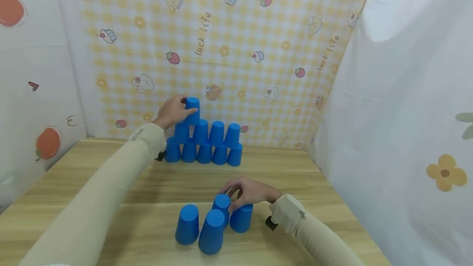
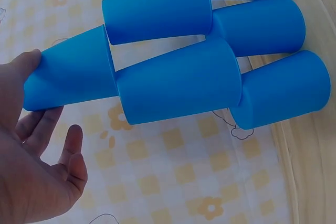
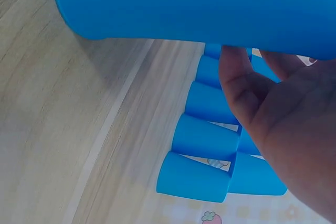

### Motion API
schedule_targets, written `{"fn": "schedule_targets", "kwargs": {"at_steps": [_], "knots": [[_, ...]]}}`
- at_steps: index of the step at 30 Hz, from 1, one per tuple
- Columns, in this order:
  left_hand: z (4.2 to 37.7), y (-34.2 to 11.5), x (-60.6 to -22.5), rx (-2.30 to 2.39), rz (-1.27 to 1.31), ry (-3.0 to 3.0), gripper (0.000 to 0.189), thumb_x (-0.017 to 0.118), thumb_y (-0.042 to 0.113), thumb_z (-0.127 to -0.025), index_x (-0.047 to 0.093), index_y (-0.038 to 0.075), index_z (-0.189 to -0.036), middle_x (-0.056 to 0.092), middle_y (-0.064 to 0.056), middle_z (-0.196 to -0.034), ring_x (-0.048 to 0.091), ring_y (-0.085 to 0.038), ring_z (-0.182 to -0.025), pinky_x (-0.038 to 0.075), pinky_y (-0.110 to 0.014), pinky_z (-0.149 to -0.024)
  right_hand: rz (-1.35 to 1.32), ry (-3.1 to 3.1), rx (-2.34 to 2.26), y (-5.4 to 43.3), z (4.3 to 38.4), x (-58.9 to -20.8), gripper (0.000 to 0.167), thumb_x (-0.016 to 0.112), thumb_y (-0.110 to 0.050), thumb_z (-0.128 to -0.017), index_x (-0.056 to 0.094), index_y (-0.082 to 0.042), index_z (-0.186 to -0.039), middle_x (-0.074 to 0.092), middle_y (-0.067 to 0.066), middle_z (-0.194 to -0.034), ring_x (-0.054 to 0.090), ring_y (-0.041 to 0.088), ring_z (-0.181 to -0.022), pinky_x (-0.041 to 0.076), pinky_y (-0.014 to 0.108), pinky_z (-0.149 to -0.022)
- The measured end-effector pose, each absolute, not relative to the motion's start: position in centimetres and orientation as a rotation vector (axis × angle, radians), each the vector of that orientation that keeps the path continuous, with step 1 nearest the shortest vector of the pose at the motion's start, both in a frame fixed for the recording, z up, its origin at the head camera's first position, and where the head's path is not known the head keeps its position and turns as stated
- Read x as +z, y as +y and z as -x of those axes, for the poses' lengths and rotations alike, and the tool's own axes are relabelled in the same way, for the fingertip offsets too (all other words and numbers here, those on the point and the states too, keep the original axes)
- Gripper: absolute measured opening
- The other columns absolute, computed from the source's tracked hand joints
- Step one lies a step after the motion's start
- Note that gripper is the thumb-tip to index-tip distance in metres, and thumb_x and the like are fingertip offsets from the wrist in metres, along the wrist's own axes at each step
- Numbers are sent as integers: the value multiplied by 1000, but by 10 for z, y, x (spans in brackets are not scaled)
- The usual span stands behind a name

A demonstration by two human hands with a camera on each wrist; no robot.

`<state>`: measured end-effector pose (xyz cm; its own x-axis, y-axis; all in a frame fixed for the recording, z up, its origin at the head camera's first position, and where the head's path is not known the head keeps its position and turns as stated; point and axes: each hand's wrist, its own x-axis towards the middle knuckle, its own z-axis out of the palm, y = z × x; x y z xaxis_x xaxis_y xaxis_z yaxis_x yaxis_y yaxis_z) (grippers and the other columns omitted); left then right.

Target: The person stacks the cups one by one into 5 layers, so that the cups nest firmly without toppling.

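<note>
The yellow-checked backdrop cloth (image 1: 255, 32) is showing "luck life" twice in brown script (image 1: 202, 34); dark lettering (image 1: 137, 134) is running along the left sleeve cuff (image 1: 153, 134), too small to read.

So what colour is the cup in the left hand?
The cup is blue, best seen in the left wrist view.

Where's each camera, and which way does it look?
Head: worn there, looks forward and down at the cup stack; left hand, right hand and sleeves show.
Left wrist: worn there, looks at the stack; left hand shows, holding the top cup.
Right wrist: worn there, looks past a near cup toward the stack; right hand shows.
Both wrists share the stack.
</note>
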<state>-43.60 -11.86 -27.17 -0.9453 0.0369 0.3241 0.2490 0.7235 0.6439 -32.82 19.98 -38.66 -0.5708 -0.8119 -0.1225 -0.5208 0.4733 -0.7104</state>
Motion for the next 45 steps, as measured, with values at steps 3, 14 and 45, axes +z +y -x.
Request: {"fn": "schedule_targets", "kwargs": {"at_steps": [3, 14, 45], "knots": [[436, -119, -272, -1049, 235, -2648, 72, 60, 47, -97, 36, 4, -150, 49, -22, -143, 51, -40, -125, 46, -58, -98, 1123, 2260, -874, 199, 327, -387, 42, 79, -17, -85, 67, -19, -126, 66, -10, -121, 62, 6, -108, 55, 28, -84], [431, -126, -275, -1072, 186, -2699, 72, 64, 41, -96, 34, 3, -150, 45, -22, -147, 44, -44, -132, 39, -62, -104, 1148, 2271, -879, 193, 327, -384, 44, 78, -16, -86, 66, -18, -127, 66, -9, -123, 63, 7, -108, 54, 29, -85], [357, -125, -377, -1093, 339, -2603, 78, 71, 44, -90, 38, 0, -146, 32, -29, -151, 30, -52, -137, 17, -80, -100, 716, 2580, -1511, 190, 345, -349, 46, 75, -33, -89, 63, -10, -127, 68, 8, -119, 65, 27, -106, 55, 46, -89]]}}
